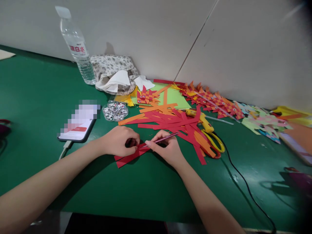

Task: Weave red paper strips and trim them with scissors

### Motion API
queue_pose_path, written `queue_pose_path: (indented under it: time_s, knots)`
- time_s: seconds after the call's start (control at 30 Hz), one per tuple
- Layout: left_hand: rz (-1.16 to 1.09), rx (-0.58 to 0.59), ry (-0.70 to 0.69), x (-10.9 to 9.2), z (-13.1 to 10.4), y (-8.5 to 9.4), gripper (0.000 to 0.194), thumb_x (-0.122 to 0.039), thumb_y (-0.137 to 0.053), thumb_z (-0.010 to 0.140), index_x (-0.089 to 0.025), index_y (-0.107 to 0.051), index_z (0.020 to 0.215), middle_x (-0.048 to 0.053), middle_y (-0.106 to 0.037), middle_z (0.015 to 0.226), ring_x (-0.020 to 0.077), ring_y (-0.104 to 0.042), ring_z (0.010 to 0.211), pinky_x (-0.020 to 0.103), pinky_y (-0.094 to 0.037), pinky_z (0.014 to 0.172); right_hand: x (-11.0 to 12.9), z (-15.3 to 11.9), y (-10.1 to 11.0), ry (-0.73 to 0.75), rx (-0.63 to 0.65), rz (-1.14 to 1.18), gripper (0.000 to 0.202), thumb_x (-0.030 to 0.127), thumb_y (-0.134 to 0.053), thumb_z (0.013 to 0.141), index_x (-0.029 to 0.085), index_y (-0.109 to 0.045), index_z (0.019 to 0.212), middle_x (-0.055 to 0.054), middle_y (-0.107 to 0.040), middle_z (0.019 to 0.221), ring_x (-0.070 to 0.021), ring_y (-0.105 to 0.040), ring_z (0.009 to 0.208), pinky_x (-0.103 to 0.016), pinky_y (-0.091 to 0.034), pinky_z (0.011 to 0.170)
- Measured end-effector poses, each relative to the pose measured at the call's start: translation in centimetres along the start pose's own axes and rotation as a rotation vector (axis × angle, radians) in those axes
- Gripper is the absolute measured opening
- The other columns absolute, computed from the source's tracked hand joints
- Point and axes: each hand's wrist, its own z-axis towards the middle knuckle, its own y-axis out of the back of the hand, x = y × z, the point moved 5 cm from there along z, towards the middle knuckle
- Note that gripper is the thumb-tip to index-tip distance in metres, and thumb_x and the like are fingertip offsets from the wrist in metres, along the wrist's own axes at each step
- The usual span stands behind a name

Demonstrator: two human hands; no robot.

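My left hand (122,142) is curled, its fingertips pinching and pressing a red paper strip (126,159) against the table. The strip lies slanted and seems folded or doubled at its left end. In a writing grip, my right hand (167,148) is closed round a slim pink pen-like tool (168,137), whose tip meets the red paper near the left fingertips. Whether it is a pen or another thin tool I cannot tell. Just beyond both hands lies a pile of loose red and orange paper strips (168,120).
A phone (80,126) on a cable, a clear box of googly eyes (115,111), a water bottle (76,48) and a patterned tissue pouch (114,65) stand left. Rightward are a yellow glue gun (206,123), scissors (220,143), a black cord (243,182) and woven paper fish (214,100).
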Motion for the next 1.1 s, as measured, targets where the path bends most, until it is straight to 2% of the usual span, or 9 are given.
queue_pose_path:
  time_s: [0.43,0.73,1.0,1.1]
  knots:
    - [0.003,0.016,0.002,0.1,0.1,-0.1,0.009,-0.022,-0.056,0.07,-0.019,-0.064,0.074,-0.003,-0.064,0.068,0.0114,-0.056,0.062,0.023,-0.036,0.056,0.1,-0.1,-0.1,0.013,0.021,-0.015,0.023,0.028,-0.075,0.07,0.019,-0.055,0.064,0.004,-0.055,0.059,-0.0098,-0.053,0.055,-0.021,-0.042,0.052]
    - [0.0,0.024,0.003,0.1,0.1,-0.1,0.008,-0.022,-0.055,0.07,-0.019,-0.063,0.072,-0.003,-0.063,0.067,0.011,-0.055,0.062,0.023,-0.036,0.056,-0.9,0.1,0.8,-0.032,-0.064,0.066,0.026,0.033,-0.072,0.074,0.02,-0.052,0.066,0.005,-0.053,0.056,-0.0096,-0.051,0.046,-0.023,-0.041,0.047]
    - [-0.003,0.028,-0.006,0.1,0.2,-0.2,0.009,-0.021,-0.056,0.07,-0.019,-0.064,0.073,-0.002,-0.064,0.068,0.0118,-0.056,0.062,0.023,-0.037,0.056,-0.1,-0.1,0.1,0.001,0.02,0.013,0.024,0.031,-0.075,0.071,0.02,-0.055,0.064,0.003,-0.056,0.06,-0.0106,-0.054,0.055,-0.023,-0.044,0.054]
    - [0.002,0.025,-0.008,0.0,0.2,-0.1,0.009,-0.021,-0.056,0.071,-0.019,-0.064,0.074,-0.002,-0.064,0.068,0.0118,-0.056,0.063,0.023,-0.036,0.056,-0.3,0.1,0.7,-0.026,-0.037,0.02,0.027,0.035,-0.074,0.071,0.02,-0.053,0.065,0.004,-0.054,0.057,-0.0107,-0.053,0.051,-0.023,-0.043,0.05]
